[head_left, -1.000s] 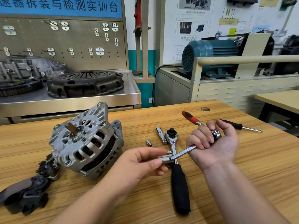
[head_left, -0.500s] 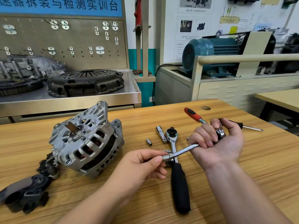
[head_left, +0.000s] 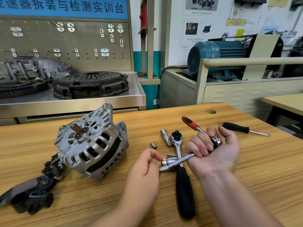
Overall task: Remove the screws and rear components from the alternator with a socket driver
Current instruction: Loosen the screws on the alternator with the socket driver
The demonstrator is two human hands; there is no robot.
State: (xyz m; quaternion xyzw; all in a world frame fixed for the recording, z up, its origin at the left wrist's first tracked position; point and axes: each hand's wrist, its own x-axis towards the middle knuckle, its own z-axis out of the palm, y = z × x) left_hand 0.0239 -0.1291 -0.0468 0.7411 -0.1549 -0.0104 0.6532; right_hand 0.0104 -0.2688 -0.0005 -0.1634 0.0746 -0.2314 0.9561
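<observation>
Pinching a chrome socket (head_left: 168,161) between thumb and forefinger, our left hand (head_left: 144,167) holds it at the free end of the extension bar (head_left: 184,159). Our right hand (head_left: 216,149) grips the red-handled ratchet (head_left: 190,122), fingers curled round its head and the top of the bar. We cannot tell whether the socket is seated on the bar's tip or only laid against it. We judge that the driver is being made up, so no screw is being turned yet.

The alternator (head_left: 91,143) rests tilted on the wooden bench (head_left: 262,169), shaft end up, well left of both hands and untouched. A black cover (head_left: 29,192) lies near it at the bench's left edge.

Half a second back our left fingertips hid the bar's tip. Now they have drawn back and the socket shows there, with the bar dipping lower toward us. The black-handled ratchet (head_left: 185,190), a loose socket (head_left: 153,145) and the screwdriver (head_left: 241,128) lie where they lay.
</observation>
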